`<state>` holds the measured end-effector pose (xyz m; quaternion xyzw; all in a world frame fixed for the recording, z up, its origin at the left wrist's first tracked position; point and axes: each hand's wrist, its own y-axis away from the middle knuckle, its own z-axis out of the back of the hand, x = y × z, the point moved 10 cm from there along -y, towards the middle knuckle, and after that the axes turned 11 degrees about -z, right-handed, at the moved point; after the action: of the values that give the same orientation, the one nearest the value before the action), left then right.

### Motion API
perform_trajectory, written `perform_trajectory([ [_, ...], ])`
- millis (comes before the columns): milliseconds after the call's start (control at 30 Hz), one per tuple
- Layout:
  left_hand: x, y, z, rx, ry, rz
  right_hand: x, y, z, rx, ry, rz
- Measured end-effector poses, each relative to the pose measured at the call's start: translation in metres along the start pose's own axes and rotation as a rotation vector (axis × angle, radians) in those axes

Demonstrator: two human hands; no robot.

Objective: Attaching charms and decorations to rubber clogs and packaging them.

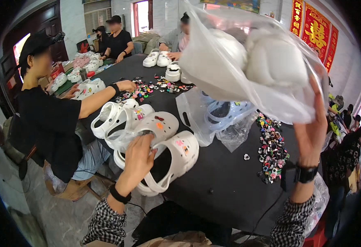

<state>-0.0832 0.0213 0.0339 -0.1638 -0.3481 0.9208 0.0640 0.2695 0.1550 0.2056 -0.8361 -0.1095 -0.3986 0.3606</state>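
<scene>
Packing or unpacking seems underway: right hand (318,118) grips a plastic bag (205,68) of white clogs (277,61) raised at two o'clock; left hand (139,155) curls at a pale clog (169,122), nine o'clock, grip unclear; next move likely calls for a steady bag

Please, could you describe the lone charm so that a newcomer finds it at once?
On the black table, find the nearer charm pile, at the right. Just left of it lies the lone charm, small, white and dark, apart from the crowded, multicoloured pile.

Clogs (186,153) on table (221,193) at left, charm pile (273,152) at right, bagged clog (234,110) between them, farther back
</scene>
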Motion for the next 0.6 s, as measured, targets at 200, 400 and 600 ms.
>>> perform_trajectory([
  [200, 0.002, -0.032, -0.042, -0.038, -0.067, -0.121, 0.029, 0.164, 0.1, -0.448, 0.35, 0.0],
  [400, 0.019, -0.042, -0.067, -0.022, -0.199, -0.11, -0.056, 0.304, 0.137, -0.556, 0.408, -0.417],
  [600, 0.028, -0.035, -0.06, 0.005, -0.158, -0.058, -0.053, 0.319, 0.098, -0.595, 0.502, -0.43],
])
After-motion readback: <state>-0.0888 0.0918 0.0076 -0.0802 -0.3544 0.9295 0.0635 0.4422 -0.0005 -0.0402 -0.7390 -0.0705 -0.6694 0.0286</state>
